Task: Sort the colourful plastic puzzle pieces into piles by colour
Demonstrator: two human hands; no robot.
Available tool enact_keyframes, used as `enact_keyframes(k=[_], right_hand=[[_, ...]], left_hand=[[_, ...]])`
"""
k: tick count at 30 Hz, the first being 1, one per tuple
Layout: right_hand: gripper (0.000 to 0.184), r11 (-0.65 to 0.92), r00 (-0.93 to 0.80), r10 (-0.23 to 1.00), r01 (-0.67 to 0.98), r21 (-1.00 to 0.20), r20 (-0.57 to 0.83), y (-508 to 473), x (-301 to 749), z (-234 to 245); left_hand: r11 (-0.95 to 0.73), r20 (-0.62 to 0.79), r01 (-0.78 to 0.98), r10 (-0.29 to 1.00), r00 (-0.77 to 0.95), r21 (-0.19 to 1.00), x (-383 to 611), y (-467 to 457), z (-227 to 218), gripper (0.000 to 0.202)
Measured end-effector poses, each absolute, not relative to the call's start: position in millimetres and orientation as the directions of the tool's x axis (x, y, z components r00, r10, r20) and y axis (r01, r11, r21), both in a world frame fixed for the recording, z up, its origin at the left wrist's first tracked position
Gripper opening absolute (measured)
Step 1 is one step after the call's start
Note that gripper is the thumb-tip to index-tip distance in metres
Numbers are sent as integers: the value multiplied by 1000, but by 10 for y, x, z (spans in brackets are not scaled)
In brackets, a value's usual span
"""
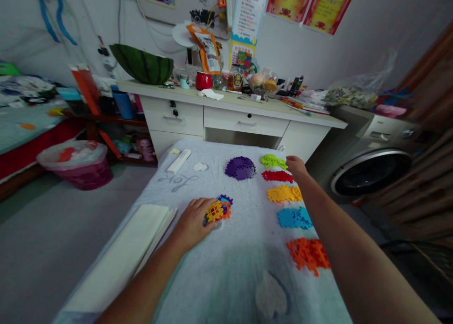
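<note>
My left hand (pixel 198 218) is closed around a small assembly of interlocking plastic pieces (pixel 215 212), with yellow, orange, purple and blue parts showing. It is low over the cloth-covered table (pixel 240 239). My right hand (pixel 296 166) reaches to the right edge of a lime green pile of pieces (pixel 273 161). Its fingers are curled, and whatever they pinch is hidden. Below that pile lie red pieces (pixel 278 176), yellow pieces (pixel 284 193), blue pieces (pixel 293 217) and orange-red pieces (pixel 307 254). Purple pieces (pixel 240 167) form a heap near the middle of the far end.
A long white folded item (pixel 123 255) lies along the table's left side, and a white box (pixel 179 161) is farther back. Behind stands a white desk (pixel 173 118) bearing a cut watermelon (pixel 143 65) and clutter. A washing machine (pixel 371 156) is at right, a pink tub (pixel 79 170) at left.
</note>
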State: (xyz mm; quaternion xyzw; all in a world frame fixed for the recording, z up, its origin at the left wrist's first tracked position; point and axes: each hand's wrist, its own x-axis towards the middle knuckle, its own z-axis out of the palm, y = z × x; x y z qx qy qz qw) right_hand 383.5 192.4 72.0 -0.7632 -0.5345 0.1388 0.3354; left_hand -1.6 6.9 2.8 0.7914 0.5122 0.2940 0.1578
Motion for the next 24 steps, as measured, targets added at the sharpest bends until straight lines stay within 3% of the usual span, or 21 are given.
enact_keyframes(k=[3, 6, 10, 12, 15, 20, 24], right_hand=[[35, -113, 292, 951, 630, -768, 100, 1719, 3521, 807], [26, 52, -53, 998, 493, -868, 29, 1404, 3106, 853], [23, 315, -492, 870, 597, -738, -26, 919, 2557, 804], [41, 437, -597, 801, 635, -637, -44, 709, 2335, 734], [66, 578, -656, 755, 648, -496, 21, 472, 2089, 609], [46, 581, -600, 796, 714, -390, 87, 264, 1926, 450], [51, 520, -524, 844, 746, -416, 115, 146, 2002, 441]], left_hand=[[-432, 317, 689, 901, 296, 582, -3, 70, 22, 54], [-418, 305, 681, 908, 289, 601, 16, 64, 46, 56], [-402, 297, 706, 914, 276, 582, 21, 67, 75, 57], [-401, 295, 721, 914, 277, 566, 13, 72, 78, 58], [-401, 290, 732, 914, 283, 550, 0, 81, 70, 57], [-421, 300, 728, 905, 300, 542, -10, 93, 41, 53], [-444, 318, 714, 894, 316, 542, -13, 101, 17, 50]])
